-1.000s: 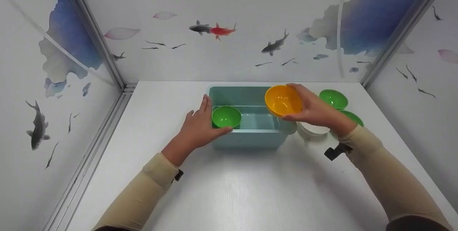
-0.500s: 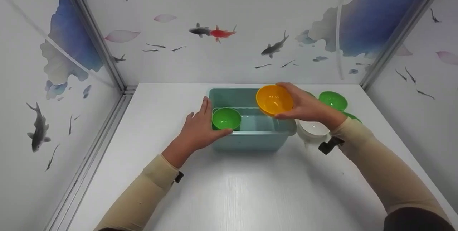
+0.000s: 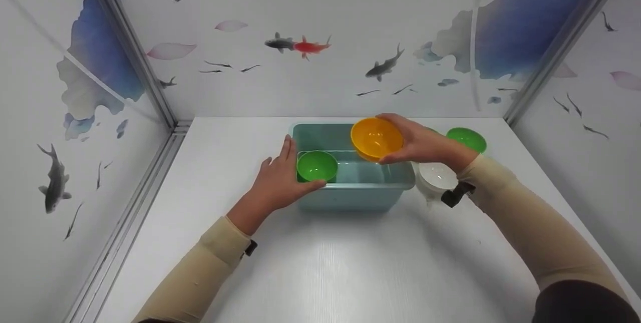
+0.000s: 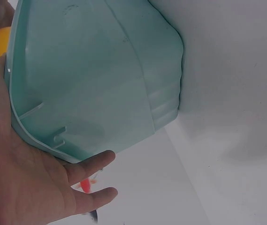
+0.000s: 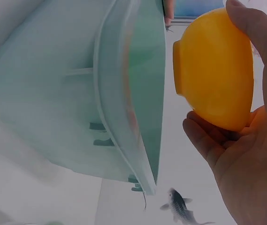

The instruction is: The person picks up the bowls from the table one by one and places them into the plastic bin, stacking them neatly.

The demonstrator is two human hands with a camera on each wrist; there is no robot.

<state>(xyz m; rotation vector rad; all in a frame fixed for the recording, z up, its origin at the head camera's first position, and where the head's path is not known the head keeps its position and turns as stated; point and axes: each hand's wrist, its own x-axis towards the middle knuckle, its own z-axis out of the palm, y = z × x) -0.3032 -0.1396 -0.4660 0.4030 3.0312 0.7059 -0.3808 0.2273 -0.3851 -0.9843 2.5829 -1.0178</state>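
Note:
A teal plastic bin (image 3: 350, 198) stands on the white table. My right hand (image 3: 415, 145) grips an orange bowl (image 3: 375, 137) by its side and holds it tilted above the bin's right half; the right wrist view shows the orange bowl (image 5: 215, 70) cupped between thumb and fingers beside the bin's rim (image 5: 142, 117). A green bowl (image 3: 316, 165) sits inside the bin at its left end. My left hand (image 3: 278, 180) rests flat against the bin's left wall (image 4: 91, 79), fingers straight, thumb along the front rim.
To the right of the bin a white bowl (image 3: 437, 179) sits on the table, with a green bowl (image 3: 466, 138) behind it. Patterned walls close in the table on the left, back and right. The table (image 3: 325, 263) in front of the bin is bare.
My right hand has carried the orange bowl leftward, from over the bin's right edge to above its inside. The left hand has stayed on the bin.

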